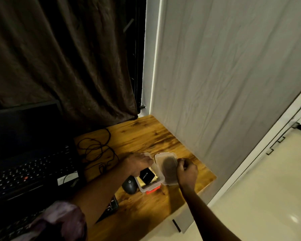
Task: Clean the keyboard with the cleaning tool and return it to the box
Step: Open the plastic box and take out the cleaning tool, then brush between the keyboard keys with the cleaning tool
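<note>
A clear plastic box with a red latch stands on the wooden desk, holding a black item over something yellow. My left hand rests on the box's far end, fingers curled over its rim. The clear lid stands tilted up on the box's right side, and my right hand grips its right edge. A laptop keyboard sits at the left. A second black keyboard shows partly under my left forearm. I cannot make out which item is the cleaning tool.
A black mouse lies just left of the box. Tangled black cables lie behind it. A white wall panel borders the desk's right edge, a dark curtain hangs behind, and pale floor lies to the right.
</note>
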`<act>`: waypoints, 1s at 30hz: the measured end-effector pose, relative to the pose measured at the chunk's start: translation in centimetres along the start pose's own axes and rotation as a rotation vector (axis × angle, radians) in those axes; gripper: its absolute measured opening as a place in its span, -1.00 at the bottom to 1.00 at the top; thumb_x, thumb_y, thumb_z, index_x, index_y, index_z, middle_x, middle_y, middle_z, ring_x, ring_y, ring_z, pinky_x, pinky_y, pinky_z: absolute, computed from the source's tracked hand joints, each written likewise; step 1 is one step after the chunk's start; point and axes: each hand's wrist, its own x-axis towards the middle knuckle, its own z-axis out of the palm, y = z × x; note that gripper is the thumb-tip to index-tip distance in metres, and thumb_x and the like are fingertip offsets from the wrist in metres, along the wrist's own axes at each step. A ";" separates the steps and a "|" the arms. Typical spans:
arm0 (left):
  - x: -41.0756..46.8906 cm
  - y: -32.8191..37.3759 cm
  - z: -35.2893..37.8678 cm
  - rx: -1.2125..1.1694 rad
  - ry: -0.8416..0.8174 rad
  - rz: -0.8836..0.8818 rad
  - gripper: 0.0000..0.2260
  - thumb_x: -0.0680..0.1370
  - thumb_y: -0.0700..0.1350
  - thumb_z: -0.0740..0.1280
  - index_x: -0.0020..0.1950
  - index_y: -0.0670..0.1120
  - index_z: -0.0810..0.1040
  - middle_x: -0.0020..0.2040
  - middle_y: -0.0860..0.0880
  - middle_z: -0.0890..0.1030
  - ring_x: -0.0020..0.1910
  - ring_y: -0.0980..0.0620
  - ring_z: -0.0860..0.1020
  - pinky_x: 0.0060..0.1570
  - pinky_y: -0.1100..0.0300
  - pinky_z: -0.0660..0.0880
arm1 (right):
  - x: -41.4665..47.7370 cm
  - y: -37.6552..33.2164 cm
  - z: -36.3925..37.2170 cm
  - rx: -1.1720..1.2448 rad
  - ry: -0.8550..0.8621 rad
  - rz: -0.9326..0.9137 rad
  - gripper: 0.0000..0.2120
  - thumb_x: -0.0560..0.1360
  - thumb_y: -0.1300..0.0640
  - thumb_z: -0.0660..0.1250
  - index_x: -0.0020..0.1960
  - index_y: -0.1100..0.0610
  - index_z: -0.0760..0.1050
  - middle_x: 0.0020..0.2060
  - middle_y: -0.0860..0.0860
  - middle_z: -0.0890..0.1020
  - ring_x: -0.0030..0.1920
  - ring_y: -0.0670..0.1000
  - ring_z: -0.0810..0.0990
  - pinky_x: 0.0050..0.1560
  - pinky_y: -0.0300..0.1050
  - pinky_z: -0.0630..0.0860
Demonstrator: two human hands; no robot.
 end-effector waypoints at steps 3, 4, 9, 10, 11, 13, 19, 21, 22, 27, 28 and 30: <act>-0.5 -0.3 -0.7 -0.075 0.033 -0.003 -0.53 0.50 -0.13 0.42 0.35 -0.06 0.33 0.27 -0.11 0.50 0.26 -0.14 0.48 0.19 0.01 0.43 | -0.2 -0.9 0.2 -0.001 -0.010 -0.081 -0.74 0.56 0.00 0.22 -0.07 0.10 0.63 -0.18 0.03 0.66 -0.09 0.11 0.59 -0.02 0.01 0.54; -0.8 -0.6 -0.7 -0.119 0.083 -0.001 -0.56 0.50 -0.12 0.41 0.33 -0.05 0.34 0.26 -0.10 0.50 0.25 -0.13 0.48 0.18 0.02 0.43 | -0.3 -1.2 0.3 0.000 -0.011 -0.106 -0.72 0.55 -0.01 0.21 -0.05 0.11 0.64 -0.16 0.03 0.66 -0.09 0.10 0.59 -0.02 0.00 0.54; -1.9 -2.1 -0.6 -0.632 0.270 -0.075 -0.57 0.40 -0.20 0.49 0.19 0.07 0.47 0.19 -0.01 0.54 0.16 0.01 0.50 0.04 0.13 0.47 | -1.2 -3.7 0.5 0.045 -0.079 -0.219 -0.84 0.57 0.16 0.28 -0.06 0.10 0.64 -0.20 -0.04 0.66 -0.19 -0.13 0.59 -0.17 -0.19 0.49; -2.1 -2.4 -0.6 -0.792 0.287 -0.097 -0.54 0.35 -0.23 0.52 0.12 0.14 0.48 0.14 0.01 0.57 0.10 0.02 0.54 0.01 0.10 0.53 | -1.4 -4.1 0.8 0.045 -0.110 -0.251 -0.83 0.56 0.12 0.27 -0.07 0.07 0.64 -0.20 -0.06 0.67 -0.20 -0.16 0.59 -0.19 -0.22 0.49; -2.4 -2.7 -0.7 -0.941 0.310 -0.116 -0.52 0.32 -0.27 0.53 0.05 0.19 0.49 0.08 0.01 0.60 0.04 0.02 0.59 -0.02 0.05 0.58 | -1.5 -4.3 1.3 0.041 -0.155 -0.272 -0.82 0.54 0.07 0.26 -0.06 0.03 0.64 -0.18 -0.08 0.68 -0.17 -0.15 0.59 -0.18 -0.23 0.49; -3.2 -2.9 -1.3 -1.139 0.340 -0.152 -0.51 0.30 -0.32 0.56 0.04 0.16 0.54 0.01 0.00 0.64 -0.03 0.07 0.62 -0.07 0.05 0.61 | -1.8 -4.9 2.3 0.025 -0.276 -0.309 -0.78 0.50 -0.05 0.23 0.02 -0.02 0.61 -0.10 -0.09 0.67 -0.07 -0.10 0.60 -0.09 -0.18 0.52; -6.3 -4.6 -2.0 -1.445 0.423 -0.249 -0.38 0.31 -0.35 0.60 0.29 -0.05 0.49 0.05 -0.05 0.62 -0.02 0.10 0.60 -0.09 0.34 0.53 | -3.7 -7.3 4.5 0.115 -0.588 -0.313 -0.73 0.55 0.09 0.36 0.24 0.04 0.52 0.03 -0.07 0.66 0.03 -0.19 0.61 0.05 -0.21 0.55; -7.8 -4.8 -1.6 -1.549 0.469 -0.296 -0.35 0.31 -0.32 0.61 0.32 -0.03 0.46 0.12 -0.13 0.63 -0.01 0.07 0.62 -0.08 0.31 0.55 | -4.4 -7.7 5.5 0.223 -0.621 -0.276 -0.76 0.54 0.05 0.38 0.19 0.03 0.54 0.01 -0.04 0.68 0.03 -0.08 0.65 0.04 -0.06 0.60; -8.4 -4.8 -1.3 -1.604 0.494 -0.313 -0.35 0.31 -0.32 0.60 0.33 -0.04 0.46 0.14 -0.15 0.63 -0.01 0.08 0.63 -0.08 0.29 0.55 | -4.9 -8.1 5.9 0.286 -0.626 -0.245 -0.77 0.54 0.05 0.38 0.17 0.05 0.56 0.00 0.00 0.68 0.03 -0.02 0.66 0.00 -0.04 0.61; -11.6 -3.7 1.0 -1.850 0.680 -0.437 -0.40 0.26 -0.26 0.60 0.27 -0.10 0.53 0.10 -0.15 0.67 0.06 -0.04 0.65 0.02 0.15 0.60 | -7.9 -10.4 7.9 0.517 -0.690 -0.027 -0.91 0.59 0.20 0.32 0.06 0.18 0.55 -0.16 0.09 0.64 -0.11 0.08 0.64 -0.24 -0.06 0.65; -12.3 -3.6 1.6 -1.874 0.694 -0.463 -0.42 0.27 -0.25 0.60 0.26 -0.12 0.54 0.09 -0.18 0.67 0.04 -0.05 0.65 0.02 0.12 0.60 | -8.7 -10.9 8.4 0.538 -0.700 0.008 -0.94 0.59 0.20 0.32 0.03 0.15 0.55 -0.18 0.06 0.63 -0.12 0.05 0.65 -0.24 -0.07 0.65; -13.6 -3.4 2.4 -1.877 0.706 -0.529 -0.53 0.37 -0.32 0.55 0.26 -0.19 0.55 0.07 -0.19 0.68 -0.03 -0.02 0.67 -0.05 0.17 0.62 | -10.1 -11.4 9.5 0.571 -0.716 0.065 -0.94 0.60 0.22 0.30 0.01 0.16 0.55 -0.15 0.10 0.62 -0.12 0.06 0.65 -0.25 -0.08 0.65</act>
